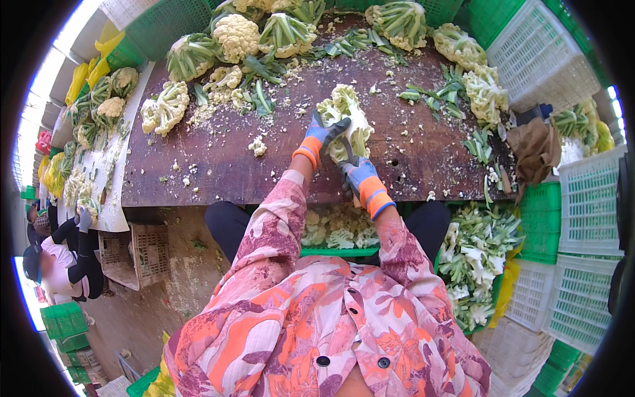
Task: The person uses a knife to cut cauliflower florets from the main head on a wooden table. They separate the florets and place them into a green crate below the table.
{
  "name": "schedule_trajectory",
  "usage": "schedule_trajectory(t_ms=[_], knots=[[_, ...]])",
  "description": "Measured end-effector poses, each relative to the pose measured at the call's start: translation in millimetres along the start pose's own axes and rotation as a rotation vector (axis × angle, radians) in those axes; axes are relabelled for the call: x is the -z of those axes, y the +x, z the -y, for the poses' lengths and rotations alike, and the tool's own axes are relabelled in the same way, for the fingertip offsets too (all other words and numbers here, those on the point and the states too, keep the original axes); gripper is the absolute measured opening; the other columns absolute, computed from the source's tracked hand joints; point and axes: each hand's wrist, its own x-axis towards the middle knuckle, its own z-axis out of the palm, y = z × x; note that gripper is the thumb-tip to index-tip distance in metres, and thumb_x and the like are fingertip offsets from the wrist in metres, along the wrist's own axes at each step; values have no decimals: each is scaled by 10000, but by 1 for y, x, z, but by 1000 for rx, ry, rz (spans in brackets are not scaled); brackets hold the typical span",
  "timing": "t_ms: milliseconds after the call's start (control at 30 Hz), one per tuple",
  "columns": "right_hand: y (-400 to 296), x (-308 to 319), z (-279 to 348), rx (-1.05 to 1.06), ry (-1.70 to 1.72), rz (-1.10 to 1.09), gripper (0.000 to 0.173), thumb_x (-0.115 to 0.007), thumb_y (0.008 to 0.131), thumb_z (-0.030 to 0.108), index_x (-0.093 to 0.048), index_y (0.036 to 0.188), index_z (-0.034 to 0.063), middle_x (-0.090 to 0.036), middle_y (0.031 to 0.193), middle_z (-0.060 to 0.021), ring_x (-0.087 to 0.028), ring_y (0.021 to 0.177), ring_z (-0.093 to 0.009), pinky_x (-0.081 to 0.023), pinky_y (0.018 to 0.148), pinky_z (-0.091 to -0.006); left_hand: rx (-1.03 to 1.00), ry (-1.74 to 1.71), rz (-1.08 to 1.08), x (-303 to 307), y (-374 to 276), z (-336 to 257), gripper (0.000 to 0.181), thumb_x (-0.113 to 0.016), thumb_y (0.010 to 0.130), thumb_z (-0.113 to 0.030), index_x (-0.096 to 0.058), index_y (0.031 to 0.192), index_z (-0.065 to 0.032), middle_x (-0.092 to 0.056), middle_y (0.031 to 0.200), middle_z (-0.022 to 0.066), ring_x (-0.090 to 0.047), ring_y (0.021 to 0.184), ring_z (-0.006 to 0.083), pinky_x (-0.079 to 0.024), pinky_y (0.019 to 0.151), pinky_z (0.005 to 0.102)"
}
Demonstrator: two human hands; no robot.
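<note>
Both my hands wear blue-and-grey work gloves with orange cuffs. My left hand (323, 133) grips the left side of a trimmed cauliflower (361, 130) above the brown tabletop (223, 164). My right hand (358, 174) is closed around the handle of a knife, mostly hidden by the fingers; its dark blade (346, 147) lies against the cauliflower's lower part. Small white crumbs and bits of green leaf are scattered around them. Below the table edge, between my knees, a green crate (337, 252) holds cauliflower florets.
Whole cauliflowers (287, 35) line the table's far edge, with more pieces at left (165, 109) and right (485, 94). A crate of leaf and stalk trimmings (476, 263) stands right of my knees. Stacked plastic crates (585, 293) rise at far right. Another person (62, 263) works at far left.
</note>
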Motion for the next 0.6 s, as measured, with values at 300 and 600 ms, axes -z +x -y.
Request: schedule_trajectory(t_ms=[300,600], knots=[[-43,82,9,-114,360,-41,165,-584,833,162,-543,957,62,-521,593,-65,-511,405,-174,-384,342,-317,57,-67,351,9,-24,-39,686,-757,649,-112,-450,1253,-4,-592,1102,75,-550,989,164,-435,871,283],[-32,118,-18,-104,309,-186,122,-580,819,150,-574,904,64,-542,593,-65,-499,406,-170,-390,361,-314,287,-195,375,16,-51,-48,656,-690,764,-310,-411,1320,-101,-536,1185,109,-549,1061,239,-482,850,389]])
